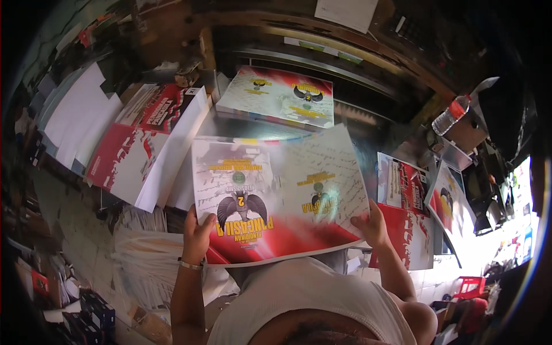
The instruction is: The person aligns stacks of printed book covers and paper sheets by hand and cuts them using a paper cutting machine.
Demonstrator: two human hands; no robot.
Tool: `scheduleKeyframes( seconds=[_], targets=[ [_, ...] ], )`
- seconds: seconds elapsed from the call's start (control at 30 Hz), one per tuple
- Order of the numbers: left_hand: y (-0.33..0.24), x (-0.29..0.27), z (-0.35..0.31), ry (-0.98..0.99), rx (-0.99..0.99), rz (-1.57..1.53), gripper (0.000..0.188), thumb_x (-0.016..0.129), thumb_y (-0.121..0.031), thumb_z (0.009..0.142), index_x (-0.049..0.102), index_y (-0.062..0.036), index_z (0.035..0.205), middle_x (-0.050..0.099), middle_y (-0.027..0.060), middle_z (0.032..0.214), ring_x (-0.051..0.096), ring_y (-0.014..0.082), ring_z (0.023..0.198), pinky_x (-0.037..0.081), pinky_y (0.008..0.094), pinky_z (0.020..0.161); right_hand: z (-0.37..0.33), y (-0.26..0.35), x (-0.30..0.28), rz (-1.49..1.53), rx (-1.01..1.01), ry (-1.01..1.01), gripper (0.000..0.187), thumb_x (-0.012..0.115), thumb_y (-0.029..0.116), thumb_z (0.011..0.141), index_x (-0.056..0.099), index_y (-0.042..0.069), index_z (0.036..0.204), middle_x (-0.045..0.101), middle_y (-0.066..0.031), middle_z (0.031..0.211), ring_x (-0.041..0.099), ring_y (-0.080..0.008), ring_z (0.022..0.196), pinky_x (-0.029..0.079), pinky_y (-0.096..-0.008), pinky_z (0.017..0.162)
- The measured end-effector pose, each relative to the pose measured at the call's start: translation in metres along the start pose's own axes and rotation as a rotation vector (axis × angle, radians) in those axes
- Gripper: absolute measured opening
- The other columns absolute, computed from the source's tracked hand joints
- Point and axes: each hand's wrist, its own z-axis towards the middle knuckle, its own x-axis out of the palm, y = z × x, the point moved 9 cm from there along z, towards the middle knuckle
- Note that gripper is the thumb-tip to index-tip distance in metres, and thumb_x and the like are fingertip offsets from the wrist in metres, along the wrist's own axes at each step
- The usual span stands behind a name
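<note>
A wide printed cover sheet, pale with a red band and a dark winged emblem, is stretched between my two hands in front of my chest. At its near left edge my left hand is closed, thumb on top. My right hand grips the opposite edge in the same way. The sheet bows a little, and its print faces up, upside down to me. Whether it is one sheet or several, I cannot tell. Beyond it, a stack of matching cover sheets lies on the dark metal machine bed.
On the left stand a thick stack of red-and-white printed covers and a stack of white paper. More red covers and a tilted sheet are on the right. A clear bottle leans behind them. Paper strips heap at lower left.
</note>
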Motion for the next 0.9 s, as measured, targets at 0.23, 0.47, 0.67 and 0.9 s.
scheduleKeyframes(
  seconds=[0.23, 0.47, 0.67, 0.9],
  targets=[
    [-0.054, 0.004, 0.028, -0.11, 0.353, 0.031, 0.05, 0.07, -0.017, 0.096, 0.047, 0.0023, 0.135, 0.062, 0.0063, 0.121, 0.058, 0.0089, 0.096, 0.049, 0.0248, 0.083, 0.014, 0.035, -0.023, 0.054, -0.208, -0.272, 0.051, 0.072, -0.005, 0.083, 0.052, -0.002, 0.13, 0.068, -0.0096, 0.115, 0.061, -0.0164, 0.109, 0.049, -0.0326, 0.097],
    [-0.084, 0.006, 0.078, -0.097, 0.523, -0.042, 0.067, 0.079, -0.029, 0.089, 0.047, 0.0021, 0.139, 0.054, 0.0088, 0.135, 0.05, 0.0208, 0.125, 0.036, 0.0369, 0.11, 0.045, 0.026, -0.033, 0.367, -0.387, -0.356, 0.038, 0.07, 0.003, 0.09, 0.054, -0.001, 0.125, 0.063, -0.0114, 0.123, 0.059, -0.0189, 0.115, 0.047, -0.0354, 0.099],
    [-0.076, 0.015, 0.097, -0.065, 0.464, -0.021, 0.076, 0.079, -0.027, 0.088, 0.042, 0.002, 0.147, 0.048, 0.0111, 0.148, 0.045, 0.0212, 0.138, 0.032, 0.0383, 0.117, 0.051, -0.013, -0.05, 0.206, -0.426, -0.366, 0.045, 0.071, 0.022, 0.095, 0.054, 0.0, 0.13, 0.062, -0.0077, 0.122, 0.057, -0.0179, 0.113, 0.045, -0.0339, 0.098],
    [-0.142, 0.052, 0.103, 0.274, 0.587, -0.309, 0.073, 0.062, -0.039, 0.098, 0.035, 0.0001, 0.153, 0.041, 0.0161, 0.156, 0.037, 0.0244, 0.145, 0.022, 0.0411, 0.122, 0.06, 0.102, -0.065, 0.632, -0.672, -0.255, 0.052, 0.077, 0.023, 0.092, 0.054, -0.002, 0.131, 0.064, -0.0093, 0.124, 0.057, -0.0178, 0.115, 0.043, -0.0337, 0.101]
  ],
)
